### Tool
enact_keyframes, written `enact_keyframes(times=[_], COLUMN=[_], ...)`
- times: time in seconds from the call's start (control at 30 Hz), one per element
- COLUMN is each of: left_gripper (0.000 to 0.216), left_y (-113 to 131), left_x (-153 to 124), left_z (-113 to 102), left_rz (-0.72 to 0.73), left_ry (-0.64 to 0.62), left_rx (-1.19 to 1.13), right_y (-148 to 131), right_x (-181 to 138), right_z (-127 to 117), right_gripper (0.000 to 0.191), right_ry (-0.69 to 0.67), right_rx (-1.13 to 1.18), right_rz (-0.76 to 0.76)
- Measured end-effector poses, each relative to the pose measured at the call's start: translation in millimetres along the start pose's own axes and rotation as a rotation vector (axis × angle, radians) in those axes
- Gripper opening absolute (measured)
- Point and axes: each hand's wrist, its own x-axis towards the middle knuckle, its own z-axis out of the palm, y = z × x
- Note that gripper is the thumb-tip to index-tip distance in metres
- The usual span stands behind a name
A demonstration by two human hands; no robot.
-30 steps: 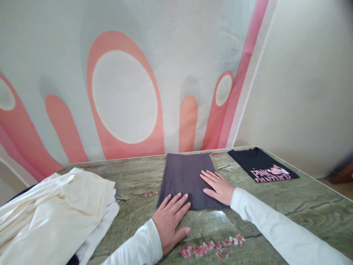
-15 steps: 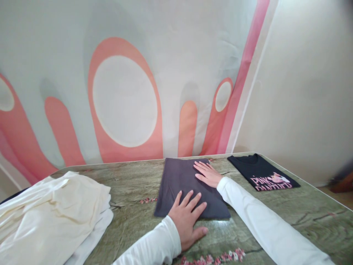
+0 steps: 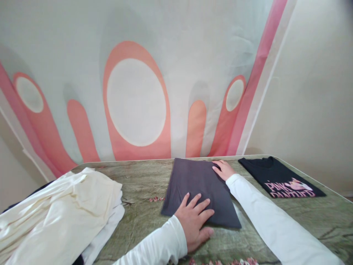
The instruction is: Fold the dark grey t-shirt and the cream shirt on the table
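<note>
A dark grey folded garment [image 3: 197, 184] lies flat in the middle of the table; its exact kind is not clear. My left hand [image 3: 193, 221] rests palm down over its near edge, fingers spread and thumb apart, holding nothing. At the far right edge of the cloth is my right hand [image 3: 224, 170]. Its fingers reach over the border, with a gap between the index finger and thumb. Right of it lies a folded black T-shirt [image 3: 266, 173] with pink lettering and a pink figure.
Cream and white clothes [image 3: 63, 213] lie heaped on the left, with something black showing beneath. The wood-patterned table top [image 3: 143, 180] has printed pink blossoms. Behind its far edge hangs a backdrop [image 3: 171, 73] with coral shapes and white ovals.
My right hand has slid from the top of the grey garment to its far right edge. My left hand stays at the near edge. The camera view has turned slightly left.
</note>
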Motion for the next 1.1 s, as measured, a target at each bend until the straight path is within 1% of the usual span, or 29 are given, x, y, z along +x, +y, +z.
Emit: enact_keyframes(times=[0.13,0.23,0.33,0.43,0.47,0.5,0.53,0.6,0.7,0.73,0.77,0.83,0.9,0.93,1.0,1.1], left_gripper=[0.030,0.024,0.028,0.026,0.023,0.020,0.016,0.011,0.028,0.034,0.040,0.049,0.054,0.055,0.056,0.056], left_y=[-3,-11,-29,-48,-52,-56,-57,-57,-54,-53,-52,-52,-54,-54,-56,-56], left_x=[-8,-13,-18,-24,-26,-29,-31,-34,-35,-35,-34,-33,-34,-34,-35,-35], left_z=[-13,-25,-35,-42,-43,-43,-42,-37,-21,-16,-10,-2,3,4,3,2], left_rz=[-0.024,-0.077,-0.142,-0.213,-0.234,-0.253,-0.268,-0.285,-0.275,-0.272,-0.269,-0.258,-0.237,-0.227,-0.214,-0.215], left_ry=[0.002,0.000,0.000,0.016,0.025,0.037,0.048,0.075,0.121,0.128,0.127,0.104,0.084,0.081,0.079,0.078], left_rx=[-0.047,-0.004,0.108,0.183,0.195,0.200,0.197,0.175,0.163,0.171,0.181,0.193,0.196,0.197,0.201,0.208], right_y=[8,4,-13,-36,-43,-50,-57,-71,-97,-106,-114,-128,-134,-135,-131,-123], right_x=[-17,-44,-76,-102,-107,-111,-113,-115,-119,-122,-125,-131,-137,-138,-140,-141], right_z=[-16,-32,-50,-65,-68,-70,-70,-70,-67,-67,-66,-66,-64,-63,-62,-64], right_gripper=[0.034,0.032,0.034,0.040,0.043,0.045,0.047,0.047,0.038,0.035,0.034,0.039,0.053,0.058,0.061,0.062], right_ry=[-0.046,-0.129,-0.261,-0.423,-0.458,-0.467,-0.445,-0.319,-0.052,0.002,0.025,-0.012,-0.119,-0.177,-0.280,-0.359], right_rx=[0.097,0.185,0.225,0.257,0.264,0.256,0.235,0.165,0.109,0.114,0.122,0.115,0.069,0.042,0.006,-0.014], right_rz=[0.001,0.047,0.071,0.021,-0.003,-0.023,-0.034,-0.021,-0.007,-0.040,-0.095,-0.230,-0.323,-0.338,-0.324,-0.280])
